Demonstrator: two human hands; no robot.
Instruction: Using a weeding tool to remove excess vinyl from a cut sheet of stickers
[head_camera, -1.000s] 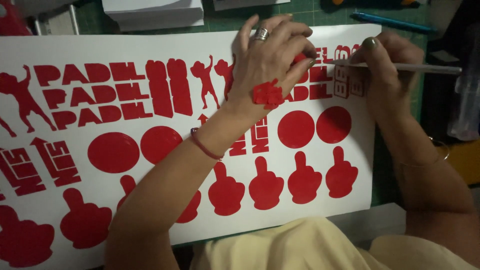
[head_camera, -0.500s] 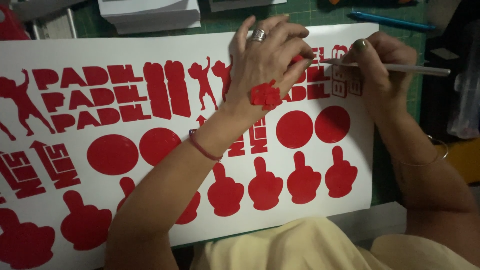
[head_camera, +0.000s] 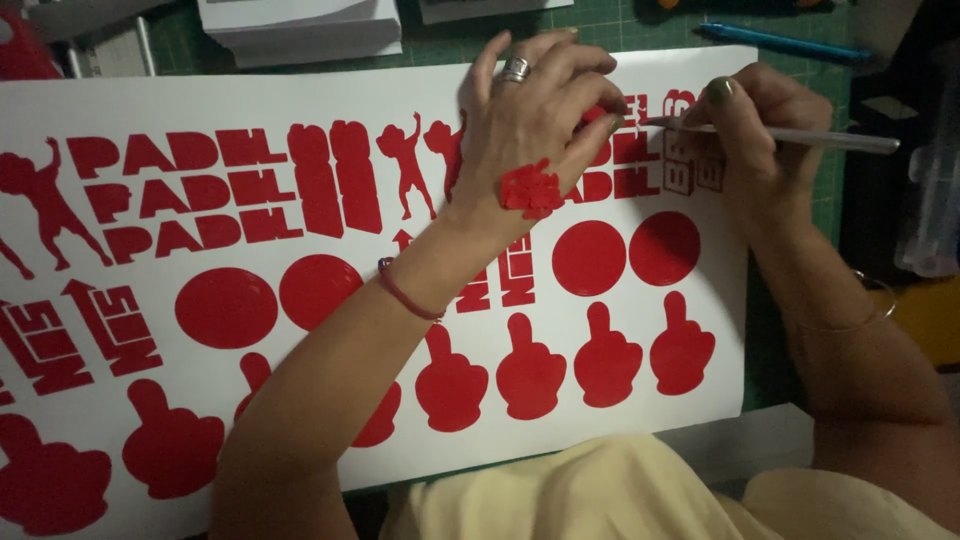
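Nearest the body, both forearms reach out over a wide white sheet covered in red vinyl cut-outs: rounded hand shapes in the row closest in, then discs, then blocky lettering and small figures beyond. The left hand lies spread on the sheet with its fingertips pressing down at the lettering, grasping nothing; a wad of peeled red scraps clings to its back, and a ring shows on one finger. Just to its right, the right hand is closed in a pen grip on a thin pale weeding tool, whose tip meets the lettering right at the left fingertips. Over the last second the tool has tilted and its tip has crept in toward those fingers, while the left hand has stayed planted; the picking looks to be mid-stroke on one letter. Beyond the hands, past the sheet's far edge, the green tabletop carries a blue pen and white stacks.
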